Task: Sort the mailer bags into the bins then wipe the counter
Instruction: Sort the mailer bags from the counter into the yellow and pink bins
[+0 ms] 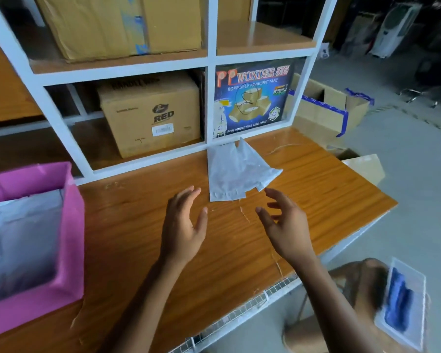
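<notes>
Your left hand (182, 225) and right hand (285, 225) hover over the wooden counter (138, 250), palms turned toward each other. The fingers of both are spread and loosely bent. Neither hand holds or touches anything.

The mailer bags (229, 171) lie just beyond your fingertips. They are pale grey, overlapping and crumpled, and their far edge is against the white shelf frame (210, 72). At least two are there; the overlap makes an exact count uncertain.

Edges and room: bare counter lies between the two hands, and between your left hand and the pink bin (73, 238). The bin stands at the counter's left end, and one more pale bag (23, 238) is visible inside it. The counter's right edge drops to the floor close to your right hand. The near edge has a wire rack (239, 319) below it.

Count:
- One pink bin.
- Two brown cartons on the shelves: one upper carton (117, 24) and one marked RED (150, 115).
- One blue adhesive-tape box (252, 98).
- One open carton on the floor (323, 110).
- One clear tray (420, 289) at lower right, holding a blue cloth (397, 301).
</notes>
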Demonstrator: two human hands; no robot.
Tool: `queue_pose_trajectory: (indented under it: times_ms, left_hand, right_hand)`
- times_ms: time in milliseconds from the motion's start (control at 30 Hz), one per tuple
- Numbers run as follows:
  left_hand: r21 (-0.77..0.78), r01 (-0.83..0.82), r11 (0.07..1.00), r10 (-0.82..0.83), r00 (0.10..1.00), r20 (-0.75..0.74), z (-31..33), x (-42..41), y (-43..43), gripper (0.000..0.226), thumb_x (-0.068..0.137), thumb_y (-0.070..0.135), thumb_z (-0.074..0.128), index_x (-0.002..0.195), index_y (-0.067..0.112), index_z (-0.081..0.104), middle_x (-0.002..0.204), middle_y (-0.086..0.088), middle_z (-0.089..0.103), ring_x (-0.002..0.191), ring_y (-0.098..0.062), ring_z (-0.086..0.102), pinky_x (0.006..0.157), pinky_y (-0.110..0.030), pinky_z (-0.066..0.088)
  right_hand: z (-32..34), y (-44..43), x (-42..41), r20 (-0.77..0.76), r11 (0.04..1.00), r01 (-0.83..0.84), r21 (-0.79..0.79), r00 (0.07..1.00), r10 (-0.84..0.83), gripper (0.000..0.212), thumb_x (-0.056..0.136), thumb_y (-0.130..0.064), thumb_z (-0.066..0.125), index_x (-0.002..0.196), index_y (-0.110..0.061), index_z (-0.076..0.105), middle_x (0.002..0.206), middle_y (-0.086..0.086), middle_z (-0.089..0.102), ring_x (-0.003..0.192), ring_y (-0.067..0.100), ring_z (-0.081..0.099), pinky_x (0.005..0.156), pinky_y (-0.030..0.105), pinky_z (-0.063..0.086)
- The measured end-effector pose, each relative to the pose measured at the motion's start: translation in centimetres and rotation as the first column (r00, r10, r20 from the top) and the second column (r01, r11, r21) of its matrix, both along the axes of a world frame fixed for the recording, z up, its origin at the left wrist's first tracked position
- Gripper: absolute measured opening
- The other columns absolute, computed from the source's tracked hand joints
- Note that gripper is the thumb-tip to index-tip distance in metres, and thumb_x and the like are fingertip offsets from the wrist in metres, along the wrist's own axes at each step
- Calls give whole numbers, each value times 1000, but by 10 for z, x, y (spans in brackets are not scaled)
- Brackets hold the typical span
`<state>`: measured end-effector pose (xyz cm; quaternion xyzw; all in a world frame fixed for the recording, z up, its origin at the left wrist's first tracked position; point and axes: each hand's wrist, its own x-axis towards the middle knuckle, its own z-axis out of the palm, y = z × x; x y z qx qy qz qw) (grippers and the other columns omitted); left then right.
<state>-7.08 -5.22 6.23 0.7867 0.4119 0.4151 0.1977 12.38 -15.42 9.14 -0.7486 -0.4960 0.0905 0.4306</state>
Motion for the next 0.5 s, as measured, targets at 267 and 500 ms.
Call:
queue_pose_trajectory:
  times_ms: [267, 500]
  left_hand:
    - [-53, -7, 999, 1, 995, -100, -29, 108, 126, 39, 88, 12, 62, 125, 4, 58, 128, -12, 57, 123, -26, 51, 100, -21, 35]
    - [-266, -76, 961, -89, 824, -559, -108, 186, 206, 67, 94, 60, 25, 152, 29, 12, 161, -8, 8, 149, -29, 3, 119, -49, 9]
  right_hand:
    - [-34, 120, 71, 60, 993, -3, -119, 998, 11, 39, 92, -18, 61, 130, -10, 57, 130, 7, 61, 106, 21, 65, 83, 34, 55]
    - [-75, 239, 111, 64, 931, -14, -365, 997, 40, 42, 91, -9, 53, 132, -10, 56, 136, 9, 55, 121, 26, 56, 101, 35, 45]
